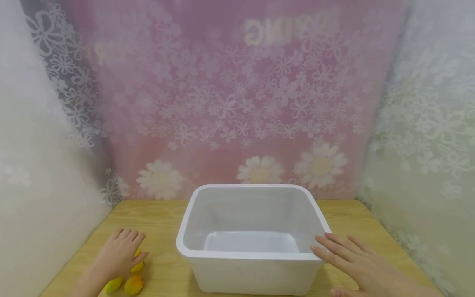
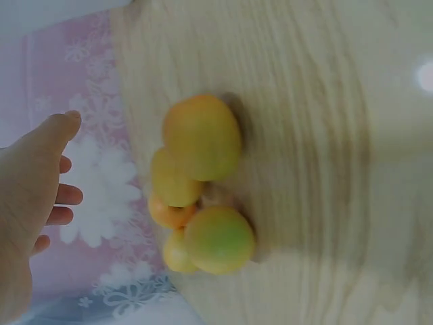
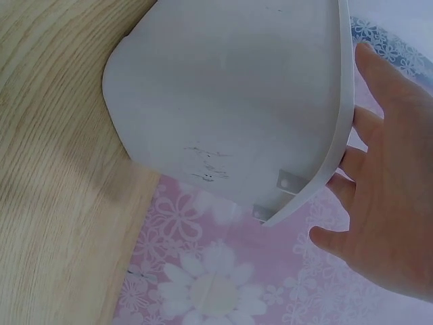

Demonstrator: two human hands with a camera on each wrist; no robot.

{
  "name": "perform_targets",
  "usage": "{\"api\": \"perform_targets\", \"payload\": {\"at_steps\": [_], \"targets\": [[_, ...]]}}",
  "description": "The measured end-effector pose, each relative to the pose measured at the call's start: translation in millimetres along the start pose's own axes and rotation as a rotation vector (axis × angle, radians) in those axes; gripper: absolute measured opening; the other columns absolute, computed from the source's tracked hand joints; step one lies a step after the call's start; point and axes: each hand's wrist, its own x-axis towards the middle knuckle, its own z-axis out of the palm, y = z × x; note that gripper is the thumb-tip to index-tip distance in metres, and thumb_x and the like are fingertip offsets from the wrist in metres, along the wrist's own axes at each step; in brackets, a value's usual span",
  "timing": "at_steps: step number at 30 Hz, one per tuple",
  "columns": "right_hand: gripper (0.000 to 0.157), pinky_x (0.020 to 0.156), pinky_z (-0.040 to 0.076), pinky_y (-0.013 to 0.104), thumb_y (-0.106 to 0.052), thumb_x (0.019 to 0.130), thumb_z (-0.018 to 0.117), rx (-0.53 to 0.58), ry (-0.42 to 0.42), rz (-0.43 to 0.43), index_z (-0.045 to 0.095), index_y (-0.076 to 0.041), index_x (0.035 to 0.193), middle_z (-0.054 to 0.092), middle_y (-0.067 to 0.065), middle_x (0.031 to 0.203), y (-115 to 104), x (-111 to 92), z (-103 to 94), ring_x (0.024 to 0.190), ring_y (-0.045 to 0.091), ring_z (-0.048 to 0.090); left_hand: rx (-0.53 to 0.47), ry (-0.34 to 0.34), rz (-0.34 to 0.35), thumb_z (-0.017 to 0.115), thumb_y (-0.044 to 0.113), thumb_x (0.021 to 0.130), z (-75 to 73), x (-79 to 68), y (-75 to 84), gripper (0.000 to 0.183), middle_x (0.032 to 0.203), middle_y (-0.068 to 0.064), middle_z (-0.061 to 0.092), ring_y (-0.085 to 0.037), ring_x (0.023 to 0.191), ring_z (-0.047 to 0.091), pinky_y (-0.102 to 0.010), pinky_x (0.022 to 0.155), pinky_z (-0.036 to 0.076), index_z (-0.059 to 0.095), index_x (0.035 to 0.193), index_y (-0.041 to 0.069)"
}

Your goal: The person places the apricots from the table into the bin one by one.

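Observation:
My left hand (image 1: 120, 255) hovers above several yellow-orange fruits that look like small mangoes (image 1: 134, 284), at the left of the table. Its fingers are relaxed and hold nothing. Seen from the left wrist, the mangoes (image 2: 203, 139) lie in a cluster, some blushed orange, one greenish, with the hand (image 2: 30, 186) apart from them. A white plastic tub (image 1: 256, 274) stands upright at the middle, its visible inside bare. At the tub's right rim my right hand (image 1: 358, 262) has its fingers spread. In the right wrist view its fingertips (image 3: 352, 162) lie at the rim; contact is hard to tell.
The wooden table (image 1: 159, 218) carries the tub and fruit. Behind it hangs a pink flowered curtain (image 1: 208, 123). Pale flowered sheets close in the left side (image 1: 44, 173) and right side (image 1: 426, 165).

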Motion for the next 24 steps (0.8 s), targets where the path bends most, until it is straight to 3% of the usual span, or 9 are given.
{"api": "perform_targets", "payload": {"at_steps": [11,24], "targets": [[0.073,0.110,-0.003,0.024,-0.051,0.082,0.062,-0.003,-0.009,-0.020,0.042,-0.011,0.139,0.036,0.005,0.145,-0.8,0.5,-4.2,0.138,0.013,0.019,-0.057,-0.159,-0.076,0.067,0.046,0.079,16.8,-21.9,2.9,0.042,0.091,-0.005,0.060,-0.028,0.088,0.056,-0.049,0.083,0.042,0.064,0.097,0.008],[0.075,0.110,-0.003,0.024,-0.049,0.081,0.064,0.028,-0.024,-0.001,0.040,-0.011,0.140,0.036,0.006,0.145,-1.3,-0.3,-4.1,0.138,0.015,0.020,-0.091,-0.247,-0.078,0.067,0.045,0.078,30.5,-29.9,0.2,0.034,0.080,0.003,0.050,-0.022,0.078,0.049,-0.047,0.077,0.042,0.059,0.089,0.014]]}}
